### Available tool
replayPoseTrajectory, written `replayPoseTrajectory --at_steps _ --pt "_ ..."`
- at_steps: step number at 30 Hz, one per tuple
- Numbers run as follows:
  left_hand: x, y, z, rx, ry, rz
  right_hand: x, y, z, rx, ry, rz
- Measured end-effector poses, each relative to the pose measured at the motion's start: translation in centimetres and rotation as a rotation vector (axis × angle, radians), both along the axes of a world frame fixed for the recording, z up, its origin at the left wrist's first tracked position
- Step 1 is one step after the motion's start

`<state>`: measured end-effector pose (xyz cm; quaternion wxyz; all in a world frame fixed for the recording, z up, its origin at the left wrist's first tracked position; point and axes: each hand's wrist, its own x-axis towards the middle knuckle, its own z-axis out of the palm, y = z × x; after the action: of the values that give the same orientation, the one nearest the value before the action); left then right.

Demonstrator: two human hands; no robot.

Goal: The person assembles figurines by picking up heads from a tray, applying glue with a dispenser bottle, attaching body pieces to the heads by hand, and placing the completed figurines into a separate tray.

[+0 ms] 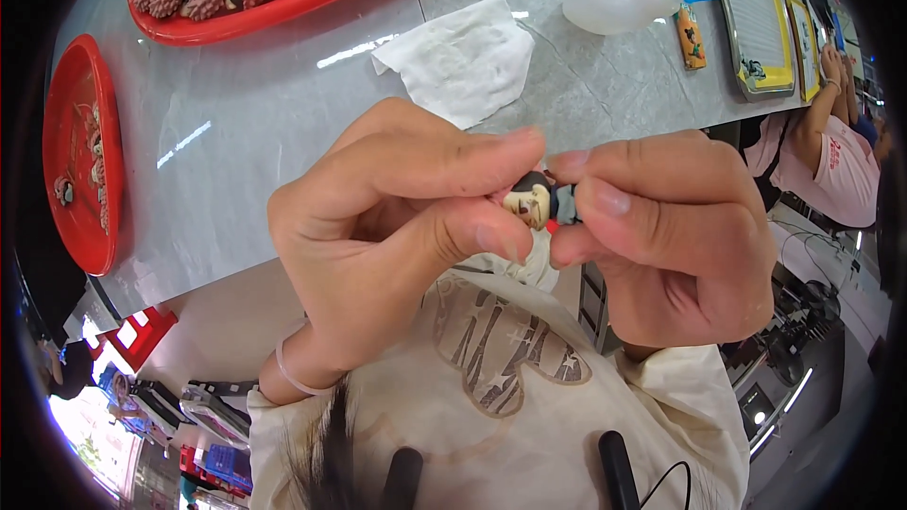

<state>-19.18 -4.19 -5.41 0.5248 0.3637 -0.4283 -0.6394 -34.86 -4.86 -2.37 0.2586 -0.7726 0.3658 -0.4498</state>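
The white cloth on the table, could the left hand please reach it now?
Probably yes: the white cloth lies just beyond the left hand with nothing visible between, though that hand must likely release the small figure first.

a tiny toy figure with a round cream face and a dark brown top (532, 202) lies sideways in the air, pinched between the left hand (378, 255) and the right hand (675, 227). its head points left. small brown marks sit on the face, and a bit of pink peeks out on the left. on the right is its smooth, grey-blue part (566, 204), partly hidden by fingertips. a bright red bit (553, 226) shows just below.
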Motion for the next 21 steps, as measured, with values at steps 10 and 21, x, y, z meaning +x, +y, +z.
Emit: replayPoseTrajectory --at_steps 10,21 --pt "1.2 -1.8 1.2 0.238 0.164 -0.066 1.5 -1.0 -0.6 -0.078 0.089 -0.075" --pt "16.1 -2.7 6.6 0.048 -1.090 0.446 0.7 -0.6 -0.4 -0.065 0.083 -0.249"
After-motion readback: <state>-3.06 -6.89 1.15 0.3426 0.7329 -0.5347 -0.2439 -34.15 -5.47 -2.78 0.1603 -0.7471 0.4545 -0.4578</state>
